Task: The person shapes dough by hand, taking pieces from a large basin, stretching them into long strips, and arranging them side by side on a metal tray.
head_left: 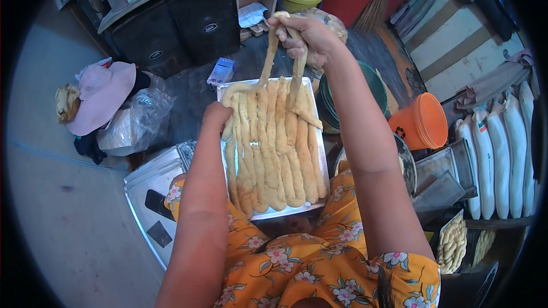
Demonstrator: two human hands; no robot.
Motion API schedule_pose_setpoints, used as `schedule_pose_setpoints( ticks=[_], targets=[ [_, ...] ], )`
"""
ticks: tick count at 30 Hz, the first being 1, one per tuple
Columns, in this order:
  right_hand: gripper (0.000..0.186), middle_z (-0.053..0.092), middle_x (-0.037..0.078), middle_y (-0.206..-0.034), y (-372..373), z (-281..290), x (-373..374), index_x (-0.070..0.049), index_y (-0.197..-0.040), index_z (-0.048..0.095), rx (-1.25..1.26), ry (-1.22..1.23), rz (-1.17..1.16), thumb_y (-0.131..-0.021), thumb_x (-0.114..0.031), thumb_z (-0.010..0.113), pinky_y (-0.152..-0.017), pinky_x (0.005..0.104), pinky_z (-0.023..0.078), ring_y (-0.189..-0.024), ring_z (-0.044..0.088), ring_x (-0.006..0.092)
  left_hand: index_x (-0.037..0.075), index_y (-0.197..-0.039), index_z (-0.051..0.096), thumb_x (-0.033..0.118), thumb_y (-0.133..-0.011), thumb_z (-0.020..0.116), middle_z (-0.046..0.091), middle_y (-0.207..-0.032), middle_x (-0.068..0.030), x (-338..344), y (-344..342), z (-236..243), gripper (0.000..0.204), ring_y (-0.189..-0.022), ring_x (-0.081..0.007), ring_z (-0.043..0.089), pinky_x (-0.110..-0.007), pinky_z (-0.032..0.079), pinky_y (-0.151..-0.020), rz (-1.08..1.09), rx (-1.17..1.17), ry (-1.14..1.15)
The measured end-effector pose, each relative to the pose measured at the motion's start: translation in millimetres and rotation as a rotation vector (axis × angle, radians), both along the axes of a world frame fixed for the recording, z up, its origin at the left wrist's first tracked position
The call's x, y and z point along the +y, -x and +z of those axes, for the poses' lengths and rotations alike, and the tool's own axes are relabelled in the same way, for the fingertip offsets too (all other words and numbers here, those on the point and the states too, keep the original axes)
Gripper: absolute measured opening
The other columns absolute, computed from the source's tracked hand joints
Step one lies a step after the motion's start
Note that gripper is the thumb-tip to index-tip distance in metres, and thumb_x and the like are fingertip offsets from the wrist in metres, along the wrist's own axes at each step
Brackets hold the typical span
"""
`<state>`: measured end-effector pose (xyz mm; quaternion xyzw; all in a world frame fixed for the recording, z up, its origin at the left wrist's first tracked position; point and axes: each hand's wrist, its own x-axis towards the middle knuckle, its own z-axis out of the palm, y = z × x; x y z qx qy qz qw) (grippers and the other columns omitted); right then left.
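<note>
A white tray (pixel 273 214) rests over my lap, covered with several long, pale dough strips (pixel 264 137) lying side by side. Above its far edge, my right hand (pixel 302 35) pinches a long dough strip (pixel 269 60) that hangs in a loop, one side falling to the tray's far left corner, the other to its far right part. A short piece of dough (pixel 306 117) lies slantwise across the strips. At the tray's left edge my left hand (pixel 217 115) is closed, touching the outer dough; what its fingers grip is hidden.
Stacked metal trays (pixel 154 165) with a dark phone (pixel 158 204) lie left. Beyond them are a pink hat (pixel 108 94) and plastic bags. A small blue box (pixel 221 72) stands past the tray. On the right are orange buckets (pixel 419 122), a green tub (pixel 371 88) and filled white bags (pixel 499 148).
</note>
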<state>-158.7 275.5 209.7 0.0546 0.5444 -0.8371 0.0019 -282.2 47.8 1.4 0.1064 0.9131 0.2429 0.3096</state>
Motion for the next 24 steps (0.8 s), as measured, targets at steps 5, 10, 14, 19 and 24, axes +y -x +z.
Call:
schedule_pose_setpoints(
  ticks=[5, 10, 14, 19, 24],
  targets=[
    [0.026, 0.051, 0.005, -0.076, -36.8, -23.1, 23.5, -0.002, -0.110, 0.051, -0.011, 0.451, -0.106, -0.100, -0.023, 0.041, -0.037, 0.0196, 0.034, -0.045, 0.037, 0.0054, -0.001, -0.105, 0.066, 0.027, -0.077, 0.067, 0.065, -0.106, -0.0190, 25.5, -37.9, 23.7, 0.040, -0.096, -0.0295, 0.065, -0.041, 0.051, -0.084, -0.222, 0.398, 0.053],
    [0.023, 0.053, 0.007, -0.077, -41.3, -29.5, 18.9, -0.001, -0.101, 0.051, -0.122, 0.687, -0.184, -0.097, -0.023, 0.046, -0.038, 0.0192, 0.036, -0.047, 0.040, 0.0090, 0.002, -0.128, 0.049, 0.024, -0.080, 0.070, 0.056, -0.124, -0.0162, 96.8, -141.7, 16.2, 0.057, -0.122, -0.0262, 0.050, -0.033, 0.036, -0.104, -0.537, 0.027, -0.897],
    [0.021, 0.053, 0.006, -0.073, -49.1, -32.1, 32.1, -0.002, -0.101, 0.052, -0.053, 0.523, -0.231, -0.098, -0.021, 0.044, -0.044, 0.0235, 0.042, -0.049, 0.041, 0.0114, 0.002, -0.108, 0.057, 0.034, -0.094, 0.054, 0.062, -0.099, -0.0114, 127.4, -182.3, 22.7, 0.035, -0.098, -0.0196, 0.060, -0.032, 0.045, -0.092, -0.325, -0.464, -0.884],
    [0.024, 0.057, 0.008, -0.073, -81.5, -110.1, 91.1, 0.000, -0.103, 0.052, -0.033, 0.366, -0.363, -0.099, -0.022, 0.041, -0.060, 0.0341, 0.052, -0.059, 0.055, 0.0195, 0.005, -0.087, 0.054, 0.040, -0.100, 0.041, 0.059, -0.070, -0.0065, 118.3, -201.5, 73.1, 0.039, -0.072, -0.0217, 0.064, -0.037, 0.054, -0.065, -0.049, -0.687, -1.157],
    [0.028, 0.061, 0.014, -0.090, -102.1, -192.8, 73.1, 0.002, -0.113, 0.049, -0.335, 0.275, -0.414, -0.098, -0.020, 0.043, -0.070, 0.0383, 0.056, -0.080, 0.063, 0.0270, 0.010, -0.086, 0.054, 0.047, -0.097, 0.043, 0.056, -0.065, -0.0027, 97.6, -175.9, 82.6, 0.040, -0.070, -0.0233, 0.063, -0.038, 0.052, -0.060, 0.121, -0.807, -1.180]
  ],
)
